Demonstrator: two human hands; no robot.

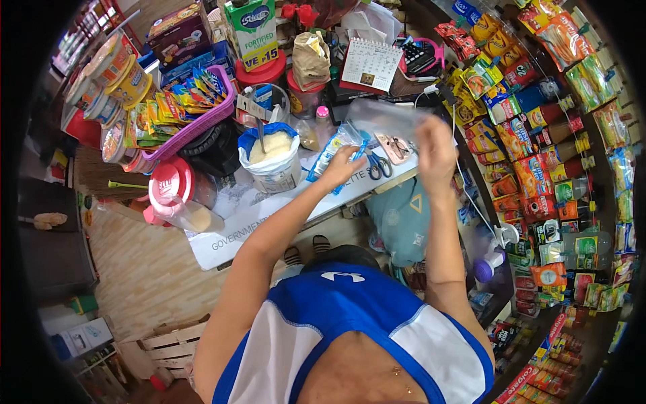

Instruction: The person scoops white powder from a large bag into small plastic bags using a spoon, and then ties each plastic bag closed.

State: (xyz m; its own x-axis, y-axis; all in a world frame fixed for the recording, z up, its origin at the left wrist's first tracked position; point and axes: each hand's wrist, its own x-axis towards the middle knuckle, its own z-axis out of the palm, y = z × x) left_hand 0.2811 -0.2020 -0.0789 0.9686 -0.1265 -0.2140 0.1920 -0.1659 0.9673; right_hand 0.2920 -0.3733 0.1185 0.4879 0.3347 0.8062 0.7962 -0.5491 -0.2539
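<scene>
My left hand (344,165) rests on a blue-and-clear plastic packet (330,146) at the table's middle, thumb and fingers apart and pressing it down. A clear plastic bag (386,117), blurred by motion, hangs from my right hand (436,144), raised at the table's right side. Dark-handled scissors (378,166) lie just right of my left hand. To its left stands an opened white bag (272,169) with a blue lining, holding pale grains (275,145) and a metal spoon (260,135). Another clear bag of pale grains (198,218) leans by a red-lidded jar (171,182).
A purple basket (199,123) of sachets and a milk carton (252,33) stand at the back left. A desk calendar (372,63) is behind the packet. Eyeglasses lie on a pink phone case (394,148). A white cord (462,174) runs beside the hanging packets (535,177) at right.
</scene>
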